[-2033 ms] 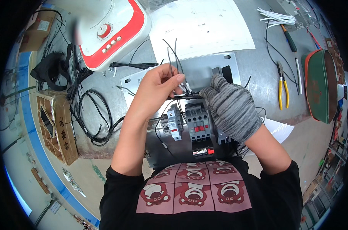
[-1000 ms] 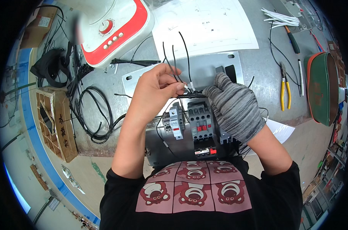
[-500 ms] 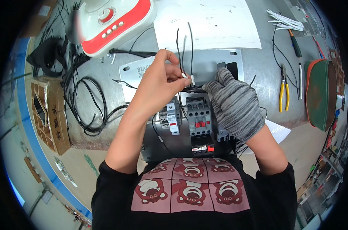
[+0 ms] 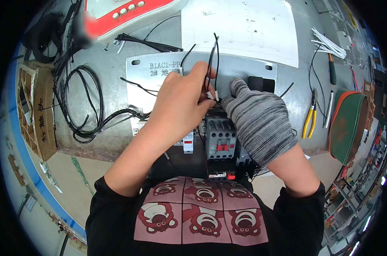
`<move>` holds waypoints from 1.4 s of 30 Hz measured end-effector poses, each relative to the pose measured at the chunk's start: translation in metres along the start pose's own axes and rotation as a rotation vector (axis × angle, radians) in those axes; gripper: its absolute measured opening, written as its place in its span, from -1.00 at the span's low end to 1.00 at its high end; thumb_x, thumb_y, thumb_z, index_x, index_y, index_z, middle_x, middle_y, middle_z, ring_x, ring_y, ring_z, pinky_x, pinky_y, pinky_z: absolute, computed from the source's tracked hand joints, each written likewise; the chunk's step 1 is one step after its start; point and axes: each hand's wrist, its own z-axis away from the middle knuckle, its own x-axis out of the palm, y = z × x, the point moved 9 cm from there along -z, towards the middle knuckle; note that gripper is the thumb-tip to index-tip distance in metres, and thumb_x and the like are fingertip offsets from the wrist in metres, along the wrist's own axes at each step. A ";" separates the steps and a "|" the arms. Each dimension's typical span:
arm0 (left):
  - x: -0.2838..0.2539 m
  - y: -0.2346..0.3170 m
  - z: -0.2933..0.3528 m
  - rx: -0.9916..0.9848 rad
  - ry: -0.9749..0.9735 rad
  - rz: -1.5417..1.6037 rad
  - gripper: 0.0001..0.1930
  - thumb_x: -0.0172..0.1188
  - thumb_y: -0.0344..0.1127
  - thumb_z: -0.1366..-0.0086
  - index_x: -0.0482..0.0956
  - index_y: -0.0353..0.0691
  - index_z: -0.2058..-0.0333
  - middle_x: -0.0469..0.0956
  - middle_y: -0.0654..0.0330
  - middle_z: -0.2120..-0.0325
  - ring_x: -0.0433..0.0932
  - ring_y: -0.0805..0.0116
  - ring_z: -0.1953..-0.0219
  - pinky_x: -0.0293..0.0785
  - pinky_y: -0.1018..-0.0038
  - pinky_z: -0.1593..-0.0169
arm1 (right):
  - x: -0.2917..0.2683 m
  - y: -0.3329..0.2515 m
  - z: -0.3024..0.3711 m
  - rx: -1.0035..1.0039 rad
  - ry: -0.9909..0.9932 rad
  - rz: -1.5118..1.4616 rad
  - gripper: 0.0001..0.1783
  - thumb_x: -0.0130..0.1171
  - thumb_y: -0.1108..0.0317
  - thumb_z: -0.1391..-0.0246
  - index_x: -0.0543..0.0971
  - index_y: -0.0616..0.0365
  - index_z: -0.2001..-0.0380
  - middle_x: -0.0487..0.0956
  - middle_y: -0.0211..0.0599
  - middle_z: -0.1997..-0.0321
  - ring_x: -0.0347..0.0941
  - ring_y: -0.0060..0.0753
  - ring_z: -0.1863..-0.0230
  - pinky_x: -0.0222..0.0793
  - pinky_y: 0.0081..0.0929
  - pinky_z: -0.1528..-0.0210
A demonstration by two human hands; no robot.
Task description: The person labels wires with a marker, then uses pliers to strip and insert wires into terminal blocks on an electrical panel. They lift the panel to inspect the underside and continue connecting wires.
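Observation:
My bare left hand is closed, thumb and fingers pinching black wires that stand up with white sleeves near their lower ends. Close beside it, my right hand wears a grey striped knit glove; its fingers are bent and closed at the base of the same wires, where the fingertips are partly hidden. Just below the hands sits a dark grey contactor with a red part on its front. Left of that is a white modular device, partly covered by my left forearm. Both are mounted on a metal panel.
A coiled black cable bundle lies left. Yellow-handled pliers, a screwdriver and a green pouch are at right. White paper sheets and a red-and-white appliance base stand behind. A cardboard box is far left.
The whole view has shifted slightly. One sleeved wire now stands apart to the left, behind my left hand. Both hands remain at the wires above the contactor.

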 end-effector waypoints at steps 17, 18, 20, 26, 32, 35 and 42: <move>-0.002 -0.010 -0.005 0.013 -0.001 0.115 -0.58 0.22 -0.66 -0.02 0.27 -0.27 0.16 0.53 0.15 0.55 0.57 0.29 0.46 0.42 0.47 0.32 | -0.006 0.008 0.006 0.030 0.125 -0.137 -0.72 0.07 0.42 0.08 0.52 0.12 0.21 0.50 -0.03 0.04 0.55 -0.16 0.23 0.46 -0.29 0.22; -0.001 -0.010 -0.005 0.010 -0.014 0.131 -0.57 0.21 -0.67 -0.02 0.26 -0.27 0.16 0.52 0.15 0.55 0.56 0.29 0.46 0.41 0.47 0.32 | -0.006 0.007 0.006 0.023 0.155 -0.120 -0.73 0.07 0.42 0.07 0.53 0.12 0.22 0.50 -0.03 0.04 0.55 -0.16 0.23 0.46 -0.29 0.23; -0.001 -0.008 -0.006 0.012 -0.045 0.164 -0.57 0.19 -0.69 -0.02 0.25 -0.27 0.15 0.51 0.15 0.56 0.56 0.29 0.45 0.41 0.47 0.33 | -0.007 0.007 0.008 0.018 0.218 -0.085 -0.73 0.07 0.42 0.07 0.53 0.12 0.22 0.50 -0.02 0.04 0.56 -0.17 0.24 0.47 -0.30 0.23; -0.003 -0.004 -0.004 0.047 -0.031 0.089 -0.57 0.17 -0.69 -0.02 0.24 -0.27 0.15 0.50 0.14 0.56 0.54 0.30 0.46 0.40 0.46 0.33 | -0.009 0.008 0.006 0.048 0.183 -0.152 -0.77 0.09 0.39 0.06 0.59 0.09 0.27 0.52 -0.01 0.06 0.53 -0.13 0.30 0.45 -0.28 0.26; -0.004 -0.012 -0.003 -0.001 -0.011 0.121 -0.59 0.18 -0.67 -0.03 0.24 -0.29 0.16 0.54 0.15 0.51 0.53 0.36 0.46 0.40 0.45 0.32 | -0.007 0.009 0.005 0.037 0.155 -0.164 -0.76 0.11 0.46 0.10 0.54 0.11 0.27 0.50 -0.16 0.16 0.56 -0.18 0.28 0.48 -0.31 0.26; -0.008 -0.012 0.001 0.002 -0.023 0.070 -0.60 0.16 -0.63 -0.08 0.26 -0.32 0.10 0.57 0.15 0.48 0.52 0.38 0.44 0.40 0.46 0.29 | -0.006 0.010 0.005 0.018 0.144 -0.181 -0.74 0.11 0.47 0.12 0.54 0.12 0.26 0.50 -0.15 0.15 0.56 -0.17 0.28 0.48 -0.30 0.26; -0.012 -0.012 -0.003 0.009 -0.024 0.043 -0.57 0.14 -0.53 -0.16 0.26 -0.33 -0.02 0.59 0.15 0.47 0.56 0.37 0.39 0.42 0.50 0.24 | -0.006 0.011 0.009 0.014 0.209 -0.161 -0.71 0.12 0.46 0.14 0.53 0.13 0.24 0.49 -0.08 0.10 0.56 -0.16 0.29 0.48 -0.30 0.28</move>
